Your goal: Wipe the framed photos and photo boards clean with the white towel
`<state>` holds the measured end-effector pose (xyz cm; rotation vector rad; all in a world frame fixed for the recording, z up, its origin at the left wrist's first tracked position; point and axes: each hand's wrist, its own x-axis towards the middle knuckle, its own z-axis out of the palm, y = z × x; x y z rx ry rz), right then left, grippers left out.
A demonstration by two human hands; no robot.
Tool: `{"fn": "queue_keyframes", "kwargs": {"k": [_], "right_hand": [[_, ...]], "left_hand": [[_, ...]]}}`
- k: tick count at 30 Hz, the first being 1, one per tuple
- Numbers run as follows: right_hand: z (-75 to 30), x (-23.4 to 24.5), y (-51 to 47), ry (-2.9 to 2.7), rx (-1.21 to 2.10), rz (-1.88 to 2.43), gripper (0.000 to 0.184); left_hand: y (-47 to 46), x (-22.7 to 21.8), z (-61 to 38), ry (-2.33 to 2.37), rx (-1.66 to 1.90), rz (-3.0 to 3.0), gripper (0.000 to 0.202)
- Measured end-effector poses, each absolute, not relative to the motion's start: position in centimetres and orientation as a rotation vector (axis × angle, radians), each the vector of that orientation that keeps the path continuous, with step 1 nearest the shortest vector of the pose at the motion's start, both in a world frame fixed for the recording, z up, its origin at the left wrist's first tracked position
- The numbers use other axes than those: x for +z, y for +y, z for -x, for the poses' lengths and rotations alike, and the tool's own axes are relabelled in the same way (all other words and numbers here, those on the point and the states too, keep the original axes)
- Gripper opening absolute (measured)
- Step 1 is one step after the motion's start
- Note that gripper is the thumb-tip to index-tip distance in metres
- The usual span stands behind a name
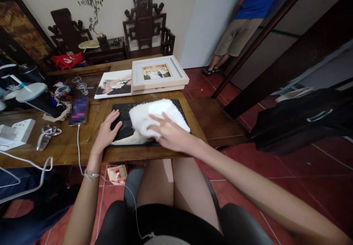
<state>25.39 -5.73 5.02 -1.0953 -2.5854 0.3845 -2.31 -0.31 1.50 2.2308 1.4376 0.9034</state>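
A dark rectangular photo panel (125, 114) with a pale patch along its near edge lies flat at the table's front. Over most of its middle and right spreads a fluffy white cloth (154, 111). My right hand (167, 131) presses on this cloth from above, gripping it at its near side with fingers partly spread. On the panel's left side rests my left hand (109, 129), fingers stretched out and holding nothing. The part of the panel beneath the cloth is hidden.
Behind the panel lie a framed picture (178, 78) and a white-edged photo print (104, 76). To the left are a charging phone (78, 111), a lidded cup (33, 92), a clear hair clip (46, 136) and cables. Another person (239, 32) stands beyond the table.
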Motion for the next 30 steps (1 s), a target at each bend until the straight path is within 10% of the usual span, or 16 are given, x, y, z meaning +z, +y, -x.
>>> {"fn": "queue_keyframes", "kwargs": {"k": [7, 17, 30], "right_hand": [[-22.4, 4.8, 1.6, -2.403, 0.184, 1.406, 0.043], [-24.2, 5.5, -12.8, -2.580, 0.508, 0.977, 0.036], [-19.8, 5.3, 1.7, -2.433, 0.205, 1.476, 0.046]], "left_hand": [[-0.3, 1.5, 2.3, 1.431, 0.921, -2.207, 0.050], [-0.3, 1.4, 2.4, 1.450, 0.919, -2.213, 0.048], [-0.3, 1.4, 2.4, 1.438, 0.932, -2.172, 0.052]]}}
